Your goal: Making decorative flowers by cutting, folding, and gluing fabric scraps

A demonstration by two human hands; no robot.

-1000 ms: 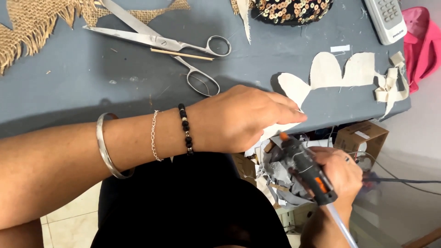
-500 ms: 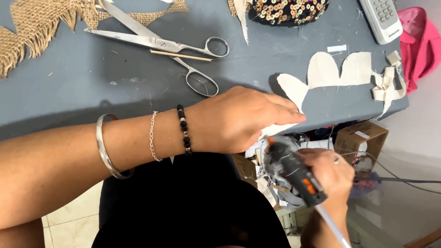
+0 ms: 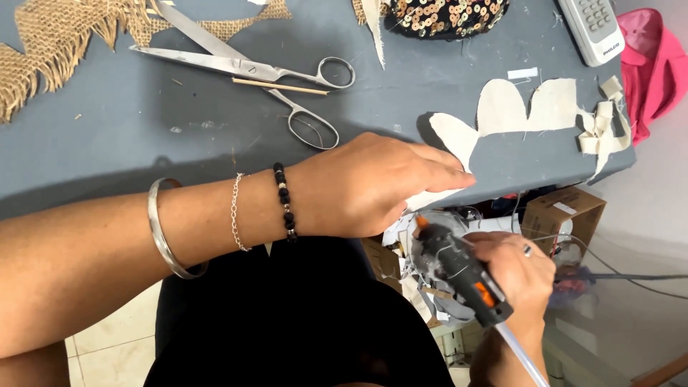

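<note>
Left hand (image 3: 373,186) presses flat on the cream scalloped fabric piece (image 3: 527,107), right hand (image 3: 519,276) grips the black-and-orange glue gun (image 3: 459,269) — nozzle's close, burnt fingertips likely.

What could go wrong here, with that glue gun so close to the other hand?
The glue gun in the right hand points its orange tip toward the left hand, which presses the cream fabric piece at the table edge; hot glue could touch those fingers. The fabric hangs partly off the edge, so it might slip. The open scissors lie near the left forearm and could be knocked.
</note>
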